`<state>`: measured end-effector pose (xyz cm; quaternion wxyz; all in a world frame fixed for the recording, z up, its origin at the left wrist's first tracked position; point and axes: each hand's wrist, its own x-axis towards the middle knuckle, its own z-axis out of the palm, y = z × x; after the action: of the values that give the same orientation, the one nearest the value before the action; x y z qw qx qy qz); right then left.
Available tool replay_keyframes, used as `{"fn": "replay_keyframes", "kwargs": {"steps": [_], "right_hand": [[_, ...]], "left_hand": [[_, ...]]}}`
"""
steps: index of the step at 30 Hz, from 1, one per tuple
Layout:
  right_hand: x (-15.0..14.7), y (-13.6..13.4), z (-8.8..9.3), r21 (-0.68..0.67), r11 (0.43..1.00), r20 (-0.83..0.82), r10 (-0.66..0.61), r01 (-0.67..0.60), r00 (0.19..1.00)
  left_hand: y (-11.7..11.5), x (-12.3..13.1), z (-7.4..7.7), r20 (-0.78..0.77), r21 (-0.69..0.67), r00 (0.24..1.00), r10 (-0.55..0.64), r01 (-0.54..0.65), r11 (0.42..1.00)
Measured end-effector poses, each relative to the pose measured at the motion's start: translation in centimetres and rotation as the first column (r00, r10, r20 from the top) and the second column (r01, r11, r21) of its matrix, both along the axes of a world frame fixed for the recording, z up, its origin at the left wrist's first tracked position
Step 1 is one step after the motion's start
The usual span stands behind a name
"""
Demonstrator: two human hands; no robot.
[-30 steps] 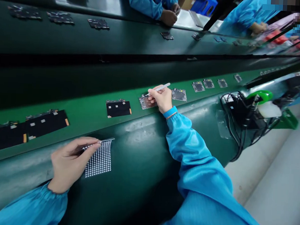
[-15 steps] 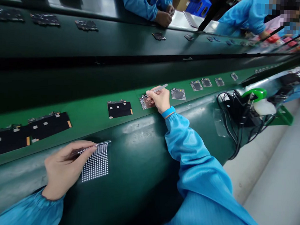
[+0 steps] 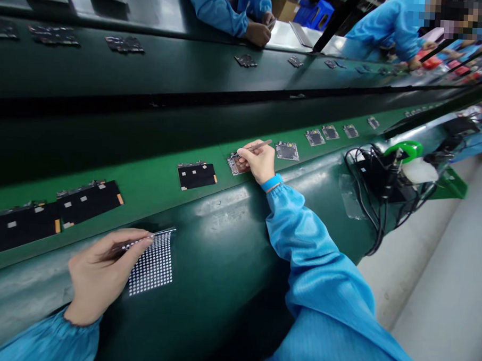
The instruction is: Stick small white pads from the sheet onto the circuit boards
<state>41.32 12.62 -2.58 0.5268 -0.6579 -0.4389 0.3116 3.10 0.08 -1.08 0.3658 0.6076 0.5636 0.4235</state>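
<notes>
Right hand [image 3: 258, 162] pinches tweezers [image 3: 261, 144], tips on circuit board [image 3: 236, 166] beside fingertips | left hand [image 3: 103, 276] pinches second tweezers [image 3: 162, 233], white-dot sheet [image 3: 151, 267] just ahead

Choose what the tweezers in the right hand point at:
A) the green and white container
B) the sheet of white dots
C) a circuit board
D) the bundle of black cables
C: the right hand grips the tweezers with their tips at the circuit board.

A green conveyor belt [image 3: 145, 187] carries circuit boards [image 3: 287, 150] in a spaced row.
</notes>
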Motion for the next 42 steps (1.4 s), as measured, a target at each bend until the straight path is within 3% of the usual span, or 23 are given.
{"fn": "replay_keyframes", "kwargs": {"steps": [5,9,11,14,17,20,23,26,28,31,33,35,39,42], "right_hand": [[-0.4,-0.8,1.2,0.103,0.994,0.022,-0.029,0.027,0.999],[-1.9,-2.9,2.5,0.172,0.967,0.106,0.169,-0.186,0.98],[-2.5,-3.8,2.7,0.141,0.931,0.272,0.29,-0.336,0.918],[-3.1,-4.2,2.1,0.061,0.85,0.567,0.402,-0.524,0.719],[-3.5,-3.9,1.0,-0.046,0.792,0.68,0.471,-0.609,0.562],[-3.8,-3.6,0.2,-0.063,0.789,0.703,0.47,-0.611,0.535],[-3.9,-3.7,0.4,-0.019,0.8,0.676,0.453,-0.6,0.582],[-3.5,-4.2,2.2,0.034,0.813,0.651,0.423,-0.581,0.63],[-3.1,-4.4,4.2,0.043,0.816,0.678,0.4,-0.576,0.617],[-3.5,-4.1,7.1,-0.013,0.806,0.769,0.386,-0.592,0.509],[-5.0,-3.3,7.7,-0.073,0.761,0.801,0.429,-0.644,0.417],[-7.7,-2.3,6.9,-0.087,0.69,0.781,0.495,-0.719,0.381],[-14.3,-0.2,2.7,0.003,0.582,0.687,0.589,-0.813,0.425],[-17.3,0.9,0.5,-0.009,0.519,0.691,0.621,-0.855,0.37]], "left_hand": [[0.0,-0.1,0.1,-0.01,-0.012,1.0,0.002,-0.003,1.0],[0.1,-0.1,0.2,-0.026,0.007,1.0,-0.01,0.01,1.0],[0.2,-0.1,0.1,-0.034,0.016,0.999,-0.008,0.009,1.0],[0.1,-0.1,0.0,-0.041,0.028,0.999,0.0,0.001,1.0],[0.1,-0.2,-0.3,-0.056,0.016,0.998,0.01,-0.009,1.0],[0.1,-0.3,-0.5,-0.058,-0.018,0.998,0.018,-0.019,1.0],[0.1,-0.4,-0.6,-0.033,-0.047,0.999,0.013,-0.015,0.999],[0.1,-0.3,-0.6,-0.01,-0.053,1.0,0.017,-0.018,0.998],[0.2,-0.3,-0.6,-0.015,-0.041,1.0,0.018,-0.019,0.999],[0.4,-0.1,-0.5,-0.012,-0.013,1.0,-0.006,0.006,1.0],[0.6,0.1,-0.4,0.002,0.004,1.0,-0.015,0.015,1.0],[0.7,0.4,-0.1,0.014,0.014,1.0,-0.014,0.014,1.0],[0.2,0.5,0.5,0.021,0.023,0.999,-0.03,0.029,0.999],[-0.8,-0.4,0.9,0.022,0.032,0.999,-0.042,0.042,0.999]]}}
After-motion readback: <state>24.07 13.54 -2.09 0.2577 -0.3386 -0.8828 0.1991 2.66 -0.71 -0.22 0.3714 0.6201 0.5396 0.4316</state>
